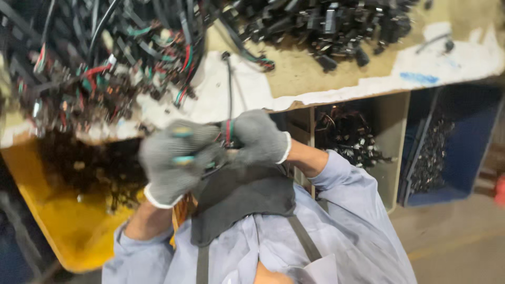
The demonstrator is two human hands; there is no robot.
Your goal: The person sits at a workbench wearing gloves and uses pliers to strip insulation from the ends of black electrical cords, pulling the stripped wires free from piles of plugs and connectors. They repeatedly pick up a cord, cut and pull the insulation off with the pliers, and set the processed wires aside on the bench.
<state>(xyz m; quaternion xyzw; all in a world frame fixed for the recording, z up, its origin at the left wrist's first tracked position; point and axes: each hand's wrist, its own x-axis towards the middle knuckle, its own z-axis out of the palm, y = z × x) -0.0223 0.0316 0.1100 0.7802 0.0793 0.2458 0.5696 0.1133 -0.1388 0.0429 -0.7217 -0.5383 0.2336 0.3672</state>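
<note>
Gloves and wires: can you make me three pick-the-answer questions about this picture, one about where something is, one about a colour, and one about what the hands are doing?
1. Where is the yellow bin?
A. Under the table edge
B. On a shelf
C. On the person's lap

2. What colour are the gloves?
A. Red
B. Grey
C. Blue

3. What are both hands doing?
A. Resting flat
B. Waving
C. Gripping a bundle of wires

Answers: 1 A, it sits below the table at the left. 2 B, the left hand and right hand wear grey knit gloves. 3 C, both close around coloured wires between them.
</note>
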